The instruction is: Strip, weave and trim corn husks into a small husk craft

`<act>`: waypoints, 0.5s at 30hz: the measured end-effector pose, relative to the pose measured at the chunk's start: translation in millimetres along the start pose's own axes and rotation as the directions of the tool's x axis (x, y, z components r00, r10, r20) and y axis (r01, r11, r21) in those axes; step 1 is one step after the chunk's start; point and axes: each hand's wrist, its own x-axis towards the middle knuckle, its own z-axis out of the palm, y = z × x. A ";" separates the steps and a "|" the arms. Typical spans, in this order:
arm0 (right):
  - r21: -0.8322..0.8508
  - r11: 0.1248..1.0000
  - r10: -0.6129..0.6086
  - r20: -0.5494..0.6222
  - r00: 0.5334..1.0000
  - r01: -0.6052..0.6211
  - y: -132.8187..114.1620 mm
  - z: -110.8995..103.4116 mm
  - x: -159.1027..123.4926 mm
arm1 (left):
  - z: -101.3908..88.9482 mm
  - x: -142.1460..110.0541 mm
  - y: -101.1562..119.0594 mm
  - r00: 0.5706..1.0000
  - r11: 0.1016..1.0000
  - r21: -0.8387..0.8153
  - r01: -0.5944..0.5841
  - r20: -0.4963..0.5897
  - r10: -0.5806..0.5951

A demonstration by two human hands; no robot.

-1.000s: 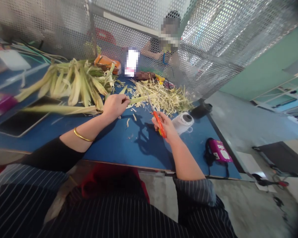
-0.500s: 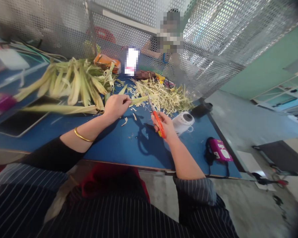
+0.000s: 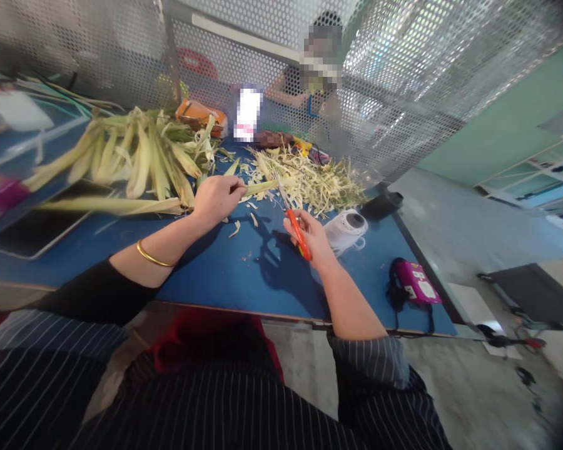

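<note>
Over the blue table (image 3: 225, 275), my left hand (image 3: 216, 199) is closed, pinching the near end of a pale green corn husk strip (image 3: 260, 187). The strip points right, toward the pile of cut pieces. My right hand (image 3: 312, 236) grips a pair of scissors (image 3: 298, 234) with red handles, their blades reaching up to the strip's far part. Whether the blades touch it I cannot tell. Beyond them spreads a heap of shredded husk (image 3: 323, 181). Left of my left hand lies a bundle of long husks (image 3: 143, 153).
A white thread cone (image 3: 344, 231) lies beside my right hand, with a black cylinder (image 3: 382, 206) behind it. A purple device (image 3: 417, 282) sits near the right edge, a dark tablet-like panel (image 3: 42, 222) at left. A lit phone (image 3: 248, 112) stands at the back; a person sits beyond the perforated screen.
Both hands keep nearly the same place and hold on the strip and scissors. The scissors' handles look slightly closer together, and the view has shifted a little.
</note>
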 end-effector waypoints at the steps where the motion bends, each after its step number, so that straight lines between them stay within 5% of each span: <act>1: 0.003 1.000 -0.006 -0.010 1.000 0.006 -0.3 -0.4 -0.5 | -0.4 0.1 0.1 1.000 1.000 0.003 0.003 0.001 -0.003; 15: 0.010 1.000 0.006 -0.041 0.999 -0.006 -0.4 -1.8 1.3 | -0.1 0.6 -1.7 1.000 1.000 0.019 0.002 -0.002 -0.002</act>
